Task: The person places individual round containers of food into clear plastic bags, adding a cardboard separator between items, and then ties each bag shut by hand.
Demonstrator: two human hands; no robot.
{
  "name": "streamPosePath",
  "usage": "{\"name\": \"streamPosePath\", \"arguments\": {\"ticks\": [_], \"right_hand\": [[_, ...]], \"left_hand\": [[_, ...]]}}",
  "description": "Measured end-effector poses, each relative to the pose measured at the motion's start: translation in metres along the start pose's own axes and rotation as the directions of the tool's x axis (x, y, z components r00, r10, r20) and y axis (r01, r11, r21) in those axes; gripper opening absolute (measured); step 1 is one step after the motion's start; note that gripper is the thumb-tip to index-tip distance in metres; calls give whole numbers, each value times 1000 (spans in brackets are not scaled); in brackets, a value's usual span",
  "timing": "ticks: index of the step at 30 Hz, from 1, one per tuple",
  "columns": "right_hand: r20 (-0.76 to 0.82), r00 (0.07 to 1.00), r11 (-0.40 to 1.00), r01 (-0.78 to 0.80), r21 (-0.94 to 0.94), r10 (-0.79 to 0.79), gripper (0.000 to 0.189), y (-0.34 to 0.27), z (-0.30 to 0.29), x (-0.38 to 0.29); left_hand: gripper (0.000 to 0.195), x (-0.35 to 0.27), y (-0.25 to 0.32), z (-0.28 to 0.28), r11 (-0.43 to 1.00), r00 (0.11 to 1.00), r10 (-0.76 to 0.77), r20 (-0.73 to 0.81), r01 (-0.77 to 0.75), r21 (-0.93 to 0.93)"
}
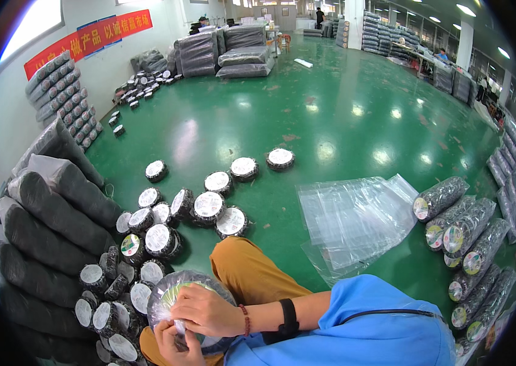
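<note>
A plastic-wrapped dark roll (193, 277) stands between my knees, its round end turned up at me. A green label shows through the clear film on that end. My right hand (207, 306), with a beaded bracelet at the wrist, lies over the end and pinches the gathered film. Just below it, the fingers and thumb of my left hand (177, 345) hold the twisted tail of the same plastic (179, 325). My fingers cover part of the label, and my legs and sleeve hide the lower roll.
Several small black rolls with white labels (209, 204) crowd the floor at left and ahead. Large dark wrapped bundles (52, 224) are stacked at far left. Flat clear plastic bags (354, 219) lie at right, beside several long wrapped rolls (457, 238). People work far off.
</note>
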State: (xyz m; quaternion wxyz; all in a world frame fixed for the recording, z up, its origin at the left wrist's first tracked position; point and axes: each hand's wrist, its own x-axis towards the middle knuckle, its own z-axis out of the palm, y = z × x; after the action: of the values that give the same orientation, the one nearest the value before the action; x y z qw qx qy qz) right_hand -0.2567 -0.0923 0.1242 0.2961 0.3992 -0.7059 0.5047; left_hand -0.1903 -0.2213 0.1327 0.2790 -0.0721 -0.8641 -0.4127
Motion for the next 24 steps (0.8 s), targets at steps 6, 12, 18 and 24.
{"name": "streamPosePath", "arguments": {"ticks": [6,12,18,24], "right_hand": [[-63,998,999,28,32,-26,25,-3,10,-3],[351,848,730,-523,439,397,30,0,-7,19],[630,708,403,-703,586,318,36,30,-2,30],[410,771,542,-635,551,487,33,30,8,44]], "left_hand": [[24,5,-22,6,819,957,-291,0,249,-516],[26,18,-29,-5,768,944,-296,147,327,-551],[20,39,-27,1,859,958,-288,-14,251,-447],[23,47,-46,-2,963,994,-102,-27,92,-254]]}}
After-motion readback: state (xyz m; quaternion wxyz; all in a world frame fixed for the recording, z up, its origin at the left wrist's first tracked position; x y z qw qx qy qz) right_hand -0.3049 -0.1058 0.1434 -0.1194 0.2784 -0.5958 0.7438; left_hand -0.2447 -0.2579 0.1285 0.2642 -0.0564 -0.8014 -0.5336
